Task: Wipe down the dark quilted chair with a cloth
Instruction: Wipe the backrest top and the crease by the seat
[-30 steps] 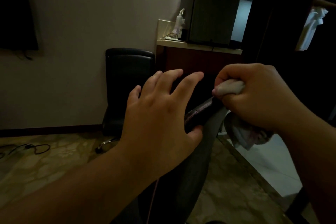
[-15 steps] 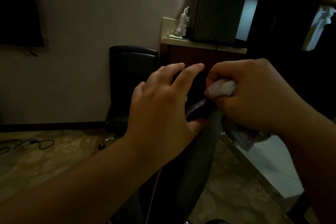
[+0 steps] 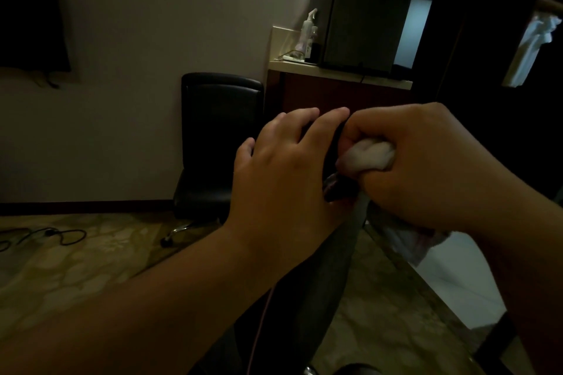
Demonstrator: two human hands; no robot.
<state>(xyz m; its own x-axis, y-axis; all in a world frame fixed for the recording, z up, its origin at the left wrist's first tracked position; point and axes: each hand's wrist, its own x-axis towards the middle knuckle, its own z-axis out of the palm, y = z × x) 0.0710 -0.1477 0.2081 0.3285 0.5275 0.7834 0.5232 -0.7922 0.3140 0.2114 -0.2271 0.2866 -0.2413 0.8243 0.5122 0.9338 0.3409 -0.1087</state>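
The floor (image 3: 79, 265) is pale and mottled, with a dark skirting strip along the far wall. A black cable (image 3: 45, 234) lies coiled on it at the far left. A black chair (image 3: 219, 137) stands on it against the far wall, one castor on a shiny leg showing. Just right of that chair, a bench (image 3: 338, 68) with a light top carries a dark mini fridge (image 3: 362, 9) and, left of the fridge, a white spray bottle (image 3: 307, 29).

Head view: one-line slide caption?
Right hand rubs a bunched white cloth along the near chair's top edge while the left hand steadies it.
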